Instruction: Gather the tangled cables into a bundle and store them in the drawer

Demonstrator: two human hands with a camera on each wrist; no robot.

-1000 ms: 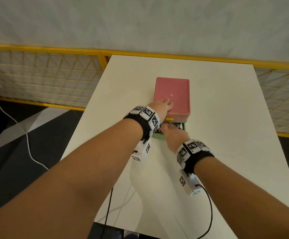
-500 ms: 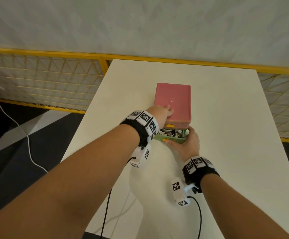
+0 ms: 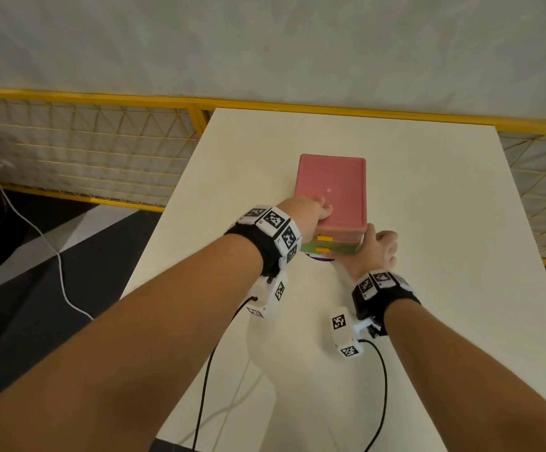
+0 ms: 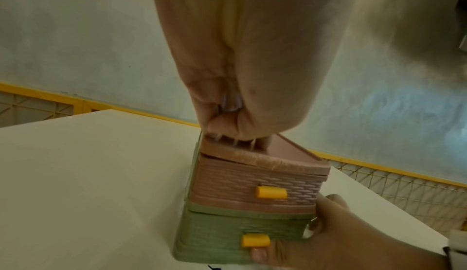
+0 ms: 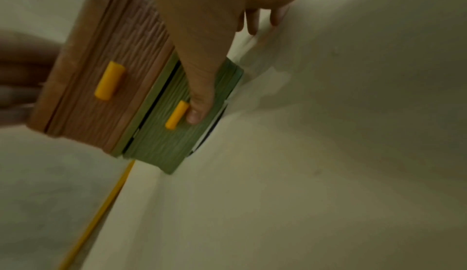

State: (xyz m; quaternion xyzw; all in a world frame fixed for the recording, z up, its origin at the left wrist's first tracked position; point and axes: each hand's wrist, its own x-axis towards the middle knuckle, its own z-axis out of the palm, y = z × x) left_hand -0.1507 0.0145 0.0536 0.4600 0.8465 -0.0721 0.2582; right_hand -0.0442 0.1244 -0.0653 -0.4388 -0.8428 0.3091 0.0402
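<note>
Pushing drawer shut

Left hand (image 3: 314,208) flat on pink box (image 3: 331,190), steadying it. Right hand (image 3: 375,252) cups green drawer (image 4: 227,232), thumb pressing by yellow knob (image 5: 177,117), closing it. Cables hidden, likely inside. White bench (image 3: 428,288).

Looking along the left hand (image 4: 242,70) here, its fingers come down onto the near edge of the pink lid of the little drawer box (image 4: 255,182) and press on it. The box sits on the pale counter (image 4: 88,184). It has two stacked drawers: pink upper drawer (image 4: 227,186) with a yellow handle (image 4: 271,192), green lower drawer (image 4: 215,236) with its own yellow knob (image 4: 255,240). The green one looks pushed in nearly flush. The right hand (image 4: 353,242) comes in from the lower right, thumb under the lower knob, fingers against the box's right side. Behind: grey wall (image 4: 76,34) and a yellow-framed mesh fence (image 4: 404,190).
</note>
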